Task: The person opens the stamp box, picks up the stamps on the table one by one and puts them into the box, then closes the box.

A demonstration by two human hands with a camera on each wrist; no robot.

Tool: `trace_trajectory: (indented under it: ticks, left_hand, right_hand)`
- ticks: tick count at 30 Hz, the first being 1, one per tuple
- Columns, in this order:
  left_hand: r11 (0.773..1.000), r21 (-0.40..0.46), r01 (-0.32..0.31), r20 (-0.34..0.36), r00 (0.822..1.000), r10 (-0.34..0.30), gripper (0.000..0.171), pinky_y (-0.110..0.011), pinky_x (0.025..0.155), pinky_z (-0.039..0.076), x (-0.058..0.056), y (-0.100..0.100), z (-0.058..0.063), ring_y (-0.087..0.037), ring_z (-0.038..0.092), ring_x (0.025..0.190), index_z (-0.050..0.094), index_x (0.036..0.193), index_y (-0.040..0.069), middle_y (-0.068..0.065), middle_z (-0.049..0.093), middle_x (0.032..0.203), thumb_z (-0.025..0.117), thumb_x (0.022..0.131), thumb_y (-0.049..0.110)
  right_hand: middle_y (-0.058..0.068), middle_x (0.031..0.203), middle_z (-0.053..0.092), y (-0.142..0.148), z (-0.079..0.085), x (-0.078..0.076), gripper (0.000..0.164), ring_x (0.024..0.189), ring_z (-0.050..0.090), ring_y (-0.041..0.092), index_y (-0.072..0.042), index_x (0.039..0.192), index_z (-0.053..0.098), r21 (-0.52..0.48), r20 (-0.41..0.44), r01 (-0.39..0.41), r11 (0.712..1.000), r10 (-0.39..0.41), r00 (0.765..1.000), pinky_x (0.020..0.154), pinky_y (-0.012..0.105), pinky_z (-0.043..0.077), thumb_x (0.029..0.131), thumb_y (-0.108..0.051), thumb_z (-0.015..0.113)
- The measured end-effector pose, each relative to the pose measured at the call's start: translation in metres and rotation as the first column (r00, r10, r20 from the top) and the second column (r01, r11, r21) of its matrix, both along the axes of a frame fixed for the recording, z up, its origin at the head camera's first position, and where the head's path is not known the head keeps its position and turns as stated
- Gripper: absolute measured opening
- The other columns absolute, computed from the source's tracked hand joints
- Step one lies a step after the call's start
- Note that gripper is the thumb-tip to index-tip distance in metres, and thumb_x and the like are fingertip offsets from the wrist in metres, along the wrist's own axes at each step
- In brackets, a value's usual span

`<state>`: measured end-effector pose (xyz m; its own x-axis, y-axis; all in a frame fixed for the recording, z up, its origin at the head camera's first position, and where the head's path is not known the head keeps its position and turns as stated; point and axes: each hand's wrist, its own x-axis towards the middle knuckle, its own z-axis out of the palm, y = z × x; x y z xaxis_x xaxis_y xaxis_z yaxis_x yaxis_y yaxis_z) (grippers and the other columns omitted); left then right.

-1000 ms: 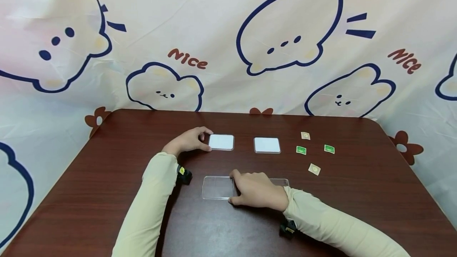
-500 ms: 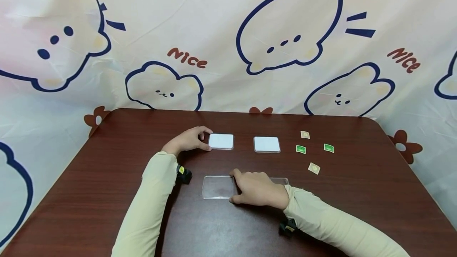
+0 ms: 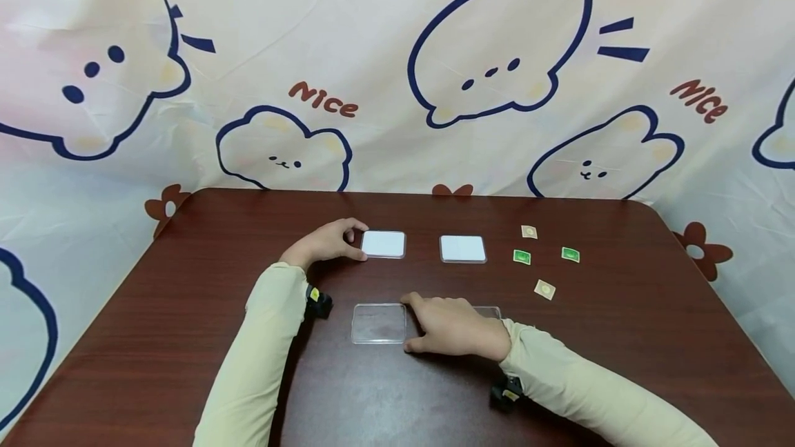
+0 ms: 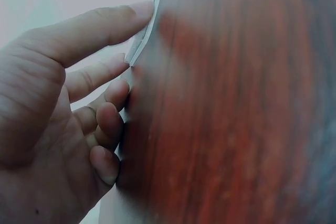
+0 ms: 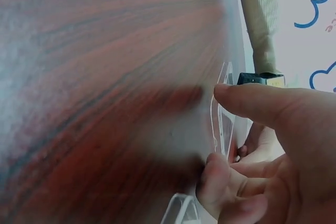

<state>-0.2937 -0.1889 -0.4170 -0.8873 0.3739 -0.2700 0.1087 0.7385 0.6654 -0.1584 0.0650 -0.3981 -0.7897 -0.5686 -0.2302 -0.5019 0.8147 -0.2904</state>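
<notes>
In the head view my left hand (image 3: pixel 326 241) holds the left end of a flat clear case with a white face (image 3: pixel 383 243) between thumb and forefinger. Its other fingers are curled in the left wrist view, beside the case's edge (image 4: pixel 148 30). My right hand (image 3: pixel 456 326) is at the right end of a clear plastic case (image 3: pixel 379 324) lying flat, nearer to me. Its thumb and forefinger are spread by the corners, loosely, as the right wrist view shows beyond them the clear case (image 5: pixel 224 124). A second clear case (image 3: pixel 488 310) is mostly hidden under this hand.
Another white-faced case (image 3: pixel 463 249) lies to the right of the first. Further right are several small squares, among them a green one (image 3: pixel 522 257) and a cream one (image 3: pixel 544 289). A printed cloth (image 3: pixel 385 88) hangs behind the brown table (image 3: pixel 155 336).
My right hand has shifted slightly right, its thumb drawing off the clear case's corner, while that case stays put. My left hand has kept its place. The head view tilts a little.
</notes>
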Motion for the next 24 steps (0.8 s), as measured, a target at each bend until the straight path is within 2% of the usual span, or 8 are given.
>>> trace_trajectory:
  ticks: [3, 7, 11, 18, 24]
  left_hand:
    - [1.0, 0.004, -0.002, 0.005, 1.0, 0.002, 0.064, -0.036, 0.081, 0.038, 0.001, 0.0, 0.001, -0.025, 0.045, 0.099, 0.051, 0.135, 0.011, -0.011, 0.048, 0.107, 0.078, 0.081, 0.029]
    - [1.0, 0.004, -0.004, 0.004, 1.0, 0.004, 0.065, -0.036, 0.082, 0.039, 0.003, 0.0, 0.001, -0.025, 0.046, 0.101, 0.05, 0.136, 0.009, -0.012, 0.05, 0.109, 0.077, 0.081, 0.031]
    - [1.0, -0.009, 0.004, -0.022, 1.0, -0.004, 0.064, -0.034, 0.081, 0.041, 0.005, -0.001, 0.0, -0.025, 0.047, 0.099, 0.049, 0.136, 0.007, -0.013, 0.052, 0.111, 0.075, 0.084, 0.033]
    - [1.0, 0.006, -0.008, -0.069, 0.998, 0.009, 0.056, -0.033, 0.078, 0.045, 0.013, 0.002, 0.007, -0.024, 0.052, 0.093, 0.048, 0.135, 0.006, -0.014, 0.056, 0.111, 0.07, 0.088, 0.029]
    - [0.999, 0.043, -0.016, -0.182, 0.983, 0.024, 0.044, -0.032, 0.076, 0.048, 0.014, 0.009, 0.011, -0.023, 0.055, 0.089, 0.057, 0.127, 0.006, -0.012, 0.061, 0.106, 0.068, 0.09, 0.027]
  right_hand:
    - [-0.001, 0.093, 0.066, 0.005, 0.001, -0.002, 0.065, 0.077, 0.06, 0.011, -0.012, 0.134, 0.05, -0.034, 0.001, 0.002, 0.999, -0.002, 1.0, 0.057, 0.032, 0.045, 0.082, -0.044, 0.072]
    - [-0.006, 0.075, 0.054, 0.013, 0.003, -0.004, 0.058, 0.064, 0.049, 0.005, -0.014, 0.131, 0.053, -0.105, -0.011, 0.001, 0.994, -0.003, 1.0, 0.051, 0.027, 0.039, 0.084, -0.04, 0.072]
    - [-0.007, 0.077, 0.052, 0.023, 0.007, -0.006, 0.049, 0.06, 0.047, 0.002, -0.014, 0.129, 0.056, -0.173, -0.032, -0.02, 0.985, 0.015, 0.999, 0.051, 0.024, 0.038, 0.087, -0.034, 0.07]
    - [-0.006, 0.087, 0.056, 0.045, 0.014, -0.012, 0.036, 0.067, 0.047, 0.002, -0.013, 0.12, 0.061, -0.261, -0.088, -0.036, 0.965, 0.013, 0.996, 0.058, 0.021, 0.04, 0.089, -0.028, 0.069]
    - [-0.007, 0.087, 0.058, 0.069, 0.017, -0.02, 0.028, 0.069, 0.049, 0.005, -0.014, 0.113, 0.064, -0.307, -0.095, 0.012, 0.952, -0.043, 0.995, 0.061, 0.02, 0.042, 0.089, -0.027, 0.069]
